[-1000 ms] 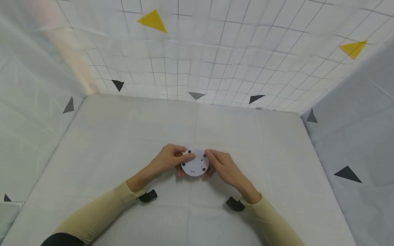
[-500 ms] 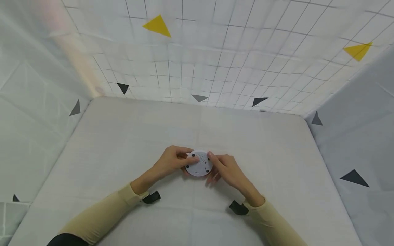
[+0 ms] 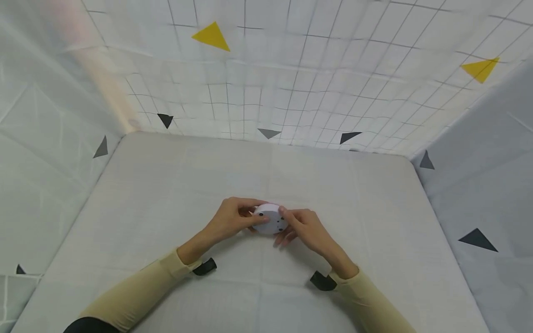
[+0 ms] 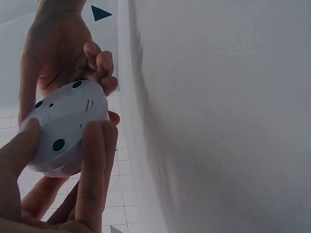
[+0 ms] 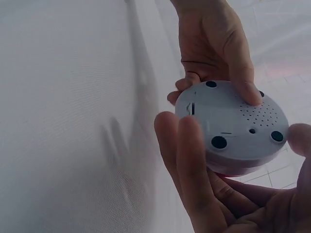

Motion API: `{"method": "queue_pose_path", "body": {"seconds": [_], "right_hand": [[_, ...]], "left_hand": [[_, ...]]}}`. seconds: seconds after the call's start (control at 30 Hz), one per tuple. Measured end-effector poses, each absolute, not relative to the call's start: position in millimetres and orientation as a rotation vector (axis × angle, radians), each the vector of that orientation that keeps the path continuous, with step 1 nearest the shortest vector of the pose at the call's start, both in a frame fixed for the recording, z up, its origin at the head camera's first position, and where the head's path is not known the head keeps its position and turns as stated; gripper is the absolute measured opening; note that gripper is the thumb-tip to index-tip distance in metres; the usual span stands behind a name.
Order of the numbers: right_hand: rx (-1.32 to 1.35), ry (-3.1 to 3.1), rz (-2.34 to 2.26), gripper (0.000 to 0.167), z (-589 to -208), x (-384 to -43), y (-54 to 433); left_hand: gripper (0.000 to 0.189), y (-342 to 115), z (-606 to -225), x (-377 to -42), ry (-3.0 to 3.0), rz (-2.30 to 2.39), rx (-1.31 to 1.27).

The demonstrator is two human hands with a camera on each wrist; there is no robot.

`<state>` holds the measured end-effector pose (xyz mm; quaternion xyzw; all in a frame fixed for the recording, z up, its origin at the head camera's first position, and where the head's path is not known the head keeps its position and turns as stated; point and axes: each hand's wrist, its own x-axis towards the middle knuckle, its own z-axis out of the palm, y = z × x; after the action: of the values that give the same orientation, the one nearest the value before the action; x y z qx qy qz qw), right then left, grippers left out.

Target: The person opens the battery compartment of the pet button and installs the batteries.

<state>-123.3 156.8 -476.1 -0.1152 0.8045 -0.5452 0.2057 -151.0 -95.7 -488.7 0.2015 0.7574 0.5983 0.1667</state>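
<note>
A round white device (image 3: 273,226) with dark rubber feet, a cluster of small speaker holes and a flat cover is held above the table, its underside toward me. My left hand (image 3: 230,217) grips it at the left, thumb flat on the underside near the holes, other fingers behind. On the right, my right hand (image 3: 306,226) pinches the rim with its thumb, some fingers behind the device (image 5: 218,111) and others extended below it. The right wrist view gives a glimpse of red at its far edge. The device's (image 4: 68,121) front face is hidden.
A white cloth-covered table (image 3: 266,175) lies below. White walls stand around it, the back one (image 3: 316,92) with grid lines and dark and yellow triangles. A black wrist mount (image 3: 205,267) sticks out from the left sleeve, another mount (image 3: 323,280) from the right.
The device has tilted, so its underside looks narrower and its side wall shows along the top. Some right-hand fingers have moved out below the device. The head view has shifted slightly.
</note>
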Motion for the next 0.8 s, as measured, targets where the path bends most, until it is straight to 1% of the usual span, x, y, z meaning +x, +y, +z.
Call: {"method": "queue_pose_path", "body": {"seconds": [0.17, 0.37, 0.57, 0.8], "right_hand": [[-0.303, 2.205, -1.555, 0.044, -477, -126, 159], [-0.299, 2.160, -1.592, 0.042, -474, -128, 162], [-0.288, 2.182, -1.568, 0.046, -474, -131, 168], [-0.277, 2.271, -1.539, 0.057, -474, -133, 170]], "left_hand": [[0.044, -97, -489, -152, 2.214, 1.690, 0.598], [0.046, -96, -491, -152, 2.313, 1.650, 0.599], [0.055, -96, -490, -152, 2.264, 1.661, 0.537], [0.066, -96, -493, -153, 2.230, 1.669, 0.625]]}}
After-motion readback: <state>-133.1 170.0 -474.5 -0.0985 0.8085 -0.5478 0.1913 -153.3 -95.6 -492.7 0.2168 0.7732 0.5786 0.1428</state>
